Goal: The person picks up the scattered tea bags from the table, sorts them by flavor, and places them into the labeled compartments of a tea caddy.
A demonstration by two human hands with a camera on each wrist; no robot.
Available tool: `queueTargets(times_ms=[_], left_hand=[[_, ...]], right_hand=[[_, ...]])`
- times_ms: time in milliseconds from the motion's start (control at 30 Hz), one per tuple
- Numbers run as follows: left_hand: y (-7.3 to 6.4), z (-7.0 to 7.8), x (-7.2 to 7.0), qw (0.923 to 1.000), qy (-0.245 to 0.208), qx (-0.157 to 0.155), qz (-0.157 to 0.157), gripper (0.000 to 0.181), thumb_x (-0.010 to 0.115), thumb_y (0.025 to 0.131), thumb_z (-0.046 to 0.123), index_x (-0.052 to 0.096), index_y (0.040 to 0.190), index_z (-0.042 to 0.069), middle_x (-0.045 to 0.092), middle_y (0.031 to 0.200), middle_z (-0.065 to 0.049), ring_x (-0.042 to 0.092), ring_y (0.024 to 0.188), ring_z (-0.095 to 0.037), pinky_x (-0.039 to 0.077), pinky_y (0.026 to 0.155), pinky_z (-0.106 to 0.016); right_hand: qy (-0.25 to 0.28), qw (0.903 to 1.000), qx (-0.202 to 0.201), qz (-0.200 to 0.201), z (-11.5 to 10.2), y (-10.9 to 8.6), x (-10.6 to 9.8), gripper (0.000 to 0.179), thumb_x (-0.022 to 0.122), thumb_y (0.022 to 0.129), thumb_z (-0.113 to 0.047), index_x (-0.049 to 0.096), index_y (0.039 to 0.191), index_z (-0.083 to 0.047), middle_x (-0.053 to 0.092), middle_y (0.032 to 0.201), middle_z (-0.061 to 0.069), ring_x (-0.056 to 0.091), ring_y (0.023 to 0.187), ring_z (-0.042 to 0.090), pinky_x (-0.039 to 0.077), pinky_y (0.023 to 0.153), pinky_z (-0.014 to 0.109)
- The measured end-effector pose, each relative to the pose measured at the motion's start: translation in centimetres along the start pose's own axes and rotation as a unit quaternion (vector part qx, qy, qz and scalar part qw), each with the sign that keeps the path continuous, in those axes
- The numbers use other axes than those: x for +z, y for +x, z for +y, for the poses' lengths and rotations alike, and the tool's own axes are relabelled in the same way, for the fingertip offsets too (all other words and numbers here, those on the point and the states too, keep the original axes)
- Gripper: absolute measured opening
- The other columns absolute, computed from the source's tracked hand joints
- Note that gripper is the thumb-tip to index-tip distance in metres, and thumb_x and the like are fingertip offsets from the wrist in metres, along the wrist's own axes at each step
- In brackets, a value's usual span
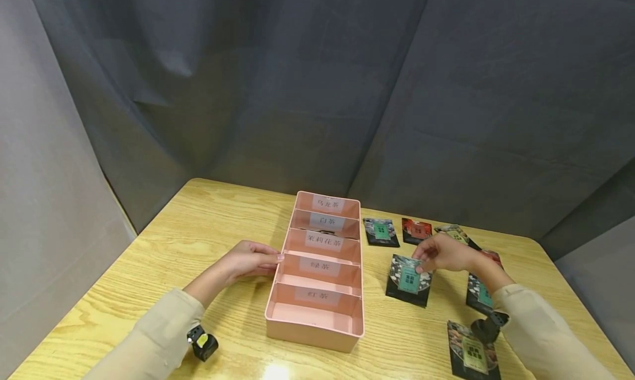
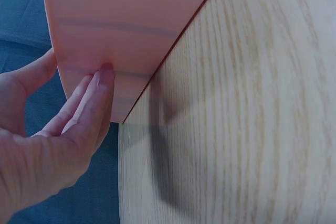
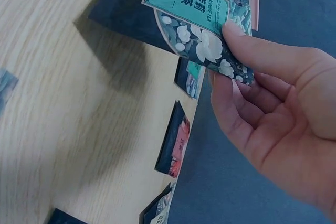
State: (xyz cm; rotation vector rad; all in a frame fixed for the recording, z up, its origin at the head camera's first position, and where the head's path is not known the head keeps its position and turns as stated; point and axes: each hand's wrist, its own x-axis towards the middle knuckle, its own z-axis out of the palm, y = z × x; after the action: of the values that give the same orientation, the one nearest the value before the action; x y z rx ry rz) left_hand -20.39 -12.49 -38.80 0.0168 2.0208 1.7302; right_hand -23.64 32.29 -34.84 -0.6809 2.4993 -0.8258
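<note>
My right hand [image 1: 446,252] pinches the top edge of a black tea packet [image 1: 408,281] with a teal label, thumb in front. In the right wrist view this packet [image 3: 205,40] reads "JASMINE TEA" and is tilted above the table. A pink divided box [image 1: 312,334] with labelled compartments stands at the middle of the table. At its left side my left hand [image 1: 250,258] holds the wall, thumb at the rim and fingers against the outside. The left wrist view shows those fingers [image 2: 100,95] on the outer wall; the thumb's tip is hidden behind the rim.
Along the back right lie a teal-labelled packet [image 1: 381,232], a red-labelled packet [image 1: 416,230] and a yellow-green-labelled packet [image 1: 456,234]. Under the right forearm lies another teal-labelled packet [image 1: 477,293], partly covered. A yellow-green packet [image 1: 471,352] is at the front right. A dark curtain [image 1: 297,93] hangs behind the table.
</note>
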Motion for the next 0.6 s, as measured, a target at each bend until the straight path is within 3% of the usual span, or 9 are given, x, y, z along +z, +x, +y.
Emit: queueTargets(times_ms=[600], left_hand=[[0.0, 0.1, 0.0, 1.0, 0.003, 0.002, -0.002, 0.038, 0.064, 0.093, 0.017, 0.06, 0.119, -0.01, 0.069, 0.115, -0.021, 0.069, 0.104, -0.026, 0.057, 0.096, -0.039]], right_hand=[[-0.019, 0.9997, 0.01, 0.014, -2.4, 0.0, -1.0, 0.023, 0.075, 0.082, -0.014, 0.07, 0.096, 0.003, 0.068, 0.082, 0.008, 0.052, 0.066, 0.002, 0.049, 0.058, 0.02]])
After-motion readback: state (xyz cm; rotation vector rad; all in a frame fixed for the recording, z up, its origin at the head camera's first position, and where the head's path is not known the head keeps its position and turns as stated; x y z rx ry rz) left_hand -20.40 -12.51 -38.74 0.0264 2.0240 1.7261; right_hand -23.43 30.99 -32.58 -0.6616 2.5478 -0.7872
